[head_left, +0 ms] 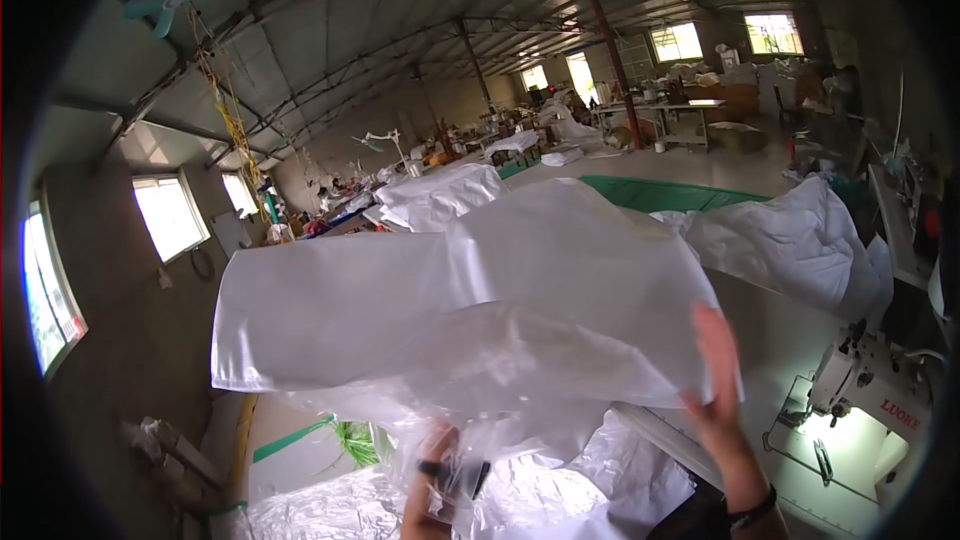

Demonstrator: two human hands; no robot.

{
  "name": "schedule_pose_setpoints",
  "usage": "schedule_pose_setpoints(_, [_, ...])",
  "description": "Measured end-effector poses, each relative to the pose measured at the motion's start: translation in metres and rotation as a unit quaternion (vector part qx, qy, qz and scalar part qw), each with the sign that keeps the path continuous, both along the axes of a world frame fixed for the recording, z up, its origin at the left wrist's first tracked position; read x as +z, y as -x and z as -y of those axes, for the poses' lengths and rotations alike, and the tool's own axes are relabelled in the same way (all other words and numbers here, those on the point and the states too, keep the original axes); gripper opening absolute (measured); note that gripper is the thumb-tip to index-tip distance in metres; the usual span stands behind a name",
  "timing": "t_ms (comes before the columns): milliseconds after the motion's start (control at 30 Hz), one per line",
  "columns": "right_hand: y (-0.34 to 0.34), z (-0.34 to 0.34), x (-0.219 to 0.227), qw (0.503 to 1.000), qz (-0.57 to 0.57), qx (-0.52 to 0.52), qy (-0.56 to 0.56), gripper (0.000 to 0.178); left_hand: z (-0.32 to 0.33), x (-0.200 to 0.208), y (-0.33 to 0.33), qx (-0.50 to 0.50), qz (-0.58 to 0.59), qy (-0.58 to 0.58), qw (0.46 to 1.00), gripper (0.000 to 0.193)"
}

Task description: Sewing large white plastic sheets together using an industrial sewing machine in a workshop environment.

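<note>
At the far left a row of bright windows [168,215] is washed out, so I cannot see anything through them, and a teal ceiling fan [165,5] hangs from the roof above. Low on that side a bundle of pale material [165,445] lies on the floor, too dim to identify. In front of me I hold up a large white woven sheet [460,300], spread wide and tilted, which hides most of the hall's middle behind it. Below it my left hand [432,485] comes in from the lower edge, closed on a crumpled clear plastic film [480,460] together with a small dark object [455,475] that I cannot make out; my fingers are partly veiled by the film and my wrist is cut off by the frame. More shiny film [330,510] lies heaped beneath, also cut off at the bottom. My right hand [715,370] is raised with fingers straight and together, laid flat against the sheet's right edge; whether my thumb pinches it from behind I cannot tell. A dark band sits on that wrist. Further right, white fabric [790,240] is piled on the tabletop [770,330], and a white sewing machine [865,390] stands at the rim, distorted by the lens.
</note>
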State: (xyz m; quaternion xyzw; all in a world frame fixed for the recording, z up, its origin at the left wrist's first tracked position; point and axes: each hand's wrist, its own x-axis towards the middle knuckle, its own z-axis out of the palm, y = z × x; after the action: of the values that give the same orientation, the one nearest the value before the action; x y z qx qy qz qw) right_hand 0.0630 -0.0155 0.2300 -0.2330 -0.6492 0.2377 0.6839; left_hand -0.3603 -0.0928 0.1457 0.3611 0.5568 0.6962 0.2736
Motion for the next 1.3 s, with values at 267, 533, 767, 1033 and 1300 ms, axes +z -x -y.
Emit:
schedule_pose_setpoints(267, [0.05,-0.106,-0.077,0.829,0.501,-0.249,0.013,0.011,0.108,-0.164,0.17,-0.024,0.112,0.089,0.989,0.009])
schedule_pose_setpoints(533, [-0.134,-0.19,-0.194,0.885,0.085,-0.402,0.217,0.017,0.219,-0.201,0.311,-0.022,0.2,0.235,0.951,0.011])
schedule_pose_setpoints(767, [-0.145,-0.21,-0.209,0.958,0.042,-0.263,0.102,0.022,0.101,-0.096,0.21,0.073,-0.332,0.416,0.844,0.002])
schedule_pose_setpoints(1033, [-0.081,-0.181,-0.016,0.979,0.154,-0.08,0.104,0.031,-0.083,0.045,-0.245,-0.346,-0.716,-0.199,0.573,0.06])
schedule_pose_setpoints(1300, [-0.146,0.042,-0.058,0.904,0.315,-0.267,0.107,0.042,-0.285,-0.098,-0.248,-0.239,-0.769,0.136,0.577,0.088])
